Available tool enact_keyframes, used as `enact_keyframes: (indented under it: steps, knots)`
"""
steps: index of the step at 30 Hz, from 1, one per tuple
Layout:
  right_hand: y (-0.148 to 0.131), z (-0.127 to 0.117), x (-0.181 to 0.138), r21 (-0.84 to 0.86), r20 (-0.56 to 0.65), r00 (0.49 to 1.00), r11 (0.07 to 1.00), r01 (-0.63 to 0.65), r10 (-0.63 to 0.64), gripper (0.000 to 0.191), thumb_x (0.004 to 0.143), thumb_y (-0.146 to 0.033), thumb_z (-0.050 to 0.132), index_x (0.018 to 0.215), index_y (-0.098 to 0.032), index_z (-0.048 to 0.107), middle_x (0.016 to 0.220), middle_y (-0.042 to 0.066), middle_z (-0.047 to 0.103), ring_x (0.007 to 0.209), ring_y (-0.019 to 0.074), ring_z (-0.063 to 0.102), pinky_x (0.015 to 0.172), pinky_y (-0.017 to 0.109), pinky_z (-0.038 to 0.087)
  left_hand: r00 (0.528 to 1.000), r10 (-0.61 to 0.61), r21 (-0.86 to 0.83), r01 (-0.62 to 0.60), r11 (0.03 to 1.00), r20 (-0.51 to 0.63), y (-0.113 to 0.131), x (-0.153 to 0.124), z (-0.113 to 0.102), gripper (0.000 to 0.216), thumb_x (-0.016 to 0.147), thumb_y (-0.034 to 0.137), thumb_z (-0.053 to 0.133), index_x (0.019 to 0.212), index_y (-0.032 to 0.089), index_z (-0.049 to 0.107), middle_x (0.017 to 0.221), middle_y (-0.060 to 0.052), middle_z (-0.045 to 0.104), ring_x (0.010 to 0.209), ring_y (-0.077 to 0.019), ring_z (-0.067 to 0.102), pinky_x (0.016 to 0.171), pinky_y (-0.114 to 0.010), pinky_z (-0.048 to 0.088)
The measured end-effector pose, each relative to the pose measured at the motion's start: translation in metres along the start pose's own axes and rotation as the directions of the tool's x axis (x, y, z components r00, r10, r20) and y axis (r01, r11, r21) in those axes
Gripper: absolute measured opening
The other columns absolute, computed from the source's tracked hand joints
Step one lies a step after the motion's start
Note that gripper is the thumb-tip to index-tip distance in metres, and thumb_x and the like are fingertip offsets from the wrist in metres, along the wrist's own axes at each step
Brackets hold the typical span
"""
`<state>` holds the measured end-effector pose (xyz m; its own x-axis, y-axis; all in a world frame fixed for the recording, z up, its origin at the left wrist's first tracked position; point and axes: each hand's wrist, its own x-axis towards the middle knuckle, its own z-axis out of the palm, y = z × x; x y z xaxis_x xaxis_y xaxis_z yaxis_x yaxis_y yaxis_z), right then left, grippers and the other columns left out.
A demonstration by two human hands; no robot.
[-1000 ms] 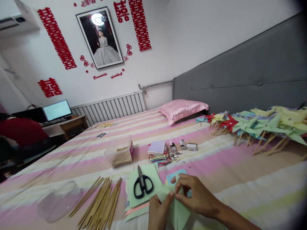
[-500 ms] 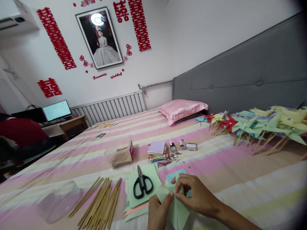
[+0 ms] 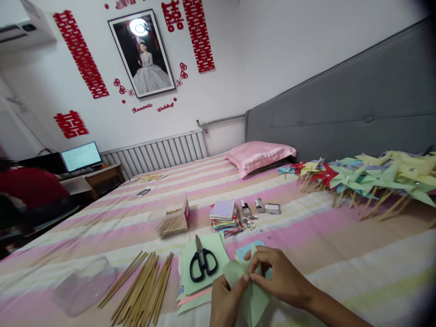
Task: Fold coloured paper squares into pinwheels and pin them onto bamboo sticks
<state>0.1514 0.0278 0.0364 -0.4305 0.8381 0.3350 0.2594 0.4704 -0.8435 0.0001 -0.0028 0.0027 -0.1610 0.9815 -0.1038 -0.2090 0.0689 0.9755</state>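
Note:
A pale green paper pinwheel (image 3: 256, 303), with cut and bent blades, is held between my two hands above the bed. My left hand (image 3: 227, 297) grips its left side, thumb pressed close to the centre. From the right, my right hand (image 3: 277, 274) pinches the paper near the middle; whether a pin is between those fingertips I cannot tell. Just left of my hands, black-handled scissors (image 3: 202, 263) lie on a stack of green paper (image 3: 190, 284). Light blue paper (image 3: 250, 249) shows partly behind my right hand.
Wooden sticks (image 3: 143, 290) lie at the front left beside a clear plastic container (image 3: 85, 286). Further back are a box of sticks (image 3: 173, 222), coloured paper squares (image 3: 223, 210) and small metal pins (image 3: 250, 222). Finished pinwheels (image 3: 368, 177) crowd the right. A person (image 3: 30, 188) sits far left.
My left thumb has shifted slightly toward the centre, and the left blade of the green paper is bent further inward. Both hands otherwise stay in place.

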Motion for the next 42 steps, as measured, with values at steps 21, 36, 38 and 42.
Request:
enact_keyframes:
  steps: [21, 36, 38, 42]
  knots:
    - [0.006, 0.002, 0.003, 0.465, -0.006, 0.990, 0.877, -0.120, 0.138, 0.057, 0.073, -0.018, 0.058, 0.123, -0.024, 0.031, 0.073, -0.005, 0.056, 0.060, 0.0104, 0.057, 0.056, 0.022, 0.043, 0.998, -0.039, -0.069, 0.035, 0.997, -0.046, -0.001, 0.002, -0.001, 0.031, 0.048, 0.032, 0.077, 0.067, 0.008, 0.073, 0.053, -0.009, 0.068, 0.050, -0.0193, 0.058, 0.052, -0.027, 0.043]
    - [0.006, -0.003, -0.001, 0.193, -0.295, 0.954, 0.981, 0.000, 0.058, 0.028, 0.078, -0.026, 0.054, 0.105, -0.018, 0.049, 0.074, 0.000, 0.056, 0.063, 0.0130, 0.055, 0.057, 0.024, 0.044, 0.961, -0.107, -0.108, 0.082, 0.991, -0.255, -0.003, 0.007, -0.011, 0.028, 0.051, 0.027, 0.075, 0.069, 0.007, 0.069, 0.053, -0.009, 0.069, 0.052, -0.0215, 0.062, 0.053, -0.029, 0.046]
    - [0.003, -0.001, -0.005, 0.149, -0.178, 0.984, 0.989, 0.013, 0.014, 0.014, 0.079, -0.024, 0.052, 0.090, -0.017, 0.057, 0.063, -0.001, 0.055, 0.056, 0.0116, 0.052, 0.053, 0.022, 0.042, 0.948, -0.131, -0.145, 0.092, 0.985, -0.290, 0.000, 0.007, -0.013, 0.029, 0.051, 0.026, 0.076, 0.071, 0.007, 0.068, 0.055, -0.008, 0.070, 0.054, -0.0216, 0.063, 0.054, -0.029, 0.047]
    - [-0.002, 0.010, -0.012, 0.083, 0.126, 0.992, 0.996, 0.019, -0.030, 0.020, 0.073, -0.013, 0.052, 0.088, -0.019, 0.064, 0.059, -0.001, 0.061, 0.051, 0.0105, 0.053, 0.050, 0.019, 0.041, 0.946, -0.138, -0.230, 0.071, 0.971, -0.294, 0.009, 0.003, -0.012, 0.026, 0.054, 0.024, 0.075, 0.074, 0.010, 0.066, 0.058, -0.005, 0.070, 0.052, -0.0185, 0.063, 0.049, -0.025, 0.045]
